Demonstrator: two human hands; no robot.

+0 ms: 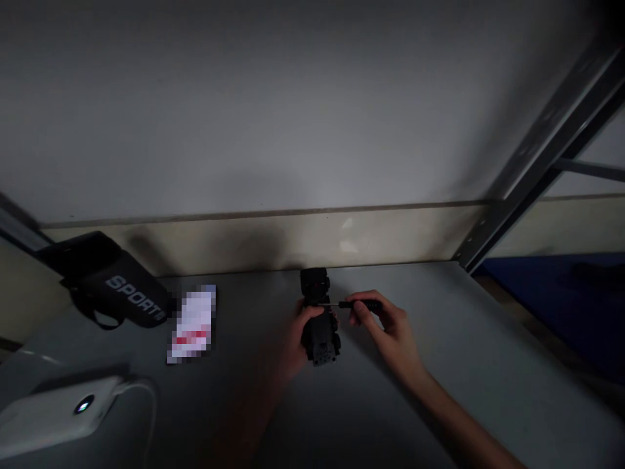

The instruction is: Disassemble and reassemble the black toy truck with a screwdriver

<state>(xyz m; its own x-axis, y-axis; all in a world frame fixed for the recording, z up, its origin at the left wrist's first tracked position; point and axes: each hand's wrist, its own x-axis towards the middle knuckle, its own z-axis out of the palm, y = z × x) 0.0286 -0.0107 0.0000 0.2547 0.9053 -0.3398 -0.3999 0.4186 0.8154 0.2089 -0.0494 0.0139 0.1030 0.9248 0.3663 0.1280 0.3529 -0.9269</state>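
A black toy truck [321, 332], with a cab-like front end and dark wheels along its sides, is in the middle of the grey table. My left hand [297, 339] wraps round its left side, the thumb lying across the top. Between the fingers and thumb of my right hand [385, 319] is a screwdriver [361, 304] with a black handle. Its thin metal shaft points left, and the tip is at the truck just behind the cab-like end, close to my left thumb. Whether the tip sits in a screw is too small and dark to tell.
A black bottle [129, 286] marked SPORT stands at the left, beside a phone [193, 324] with a blurred lit screen. Nearer lies a white power bank [58, 413] with a cable [153, 397]. Behind the table [469, 365] is a wall; a metal frame post [527, 176] rises at the right.
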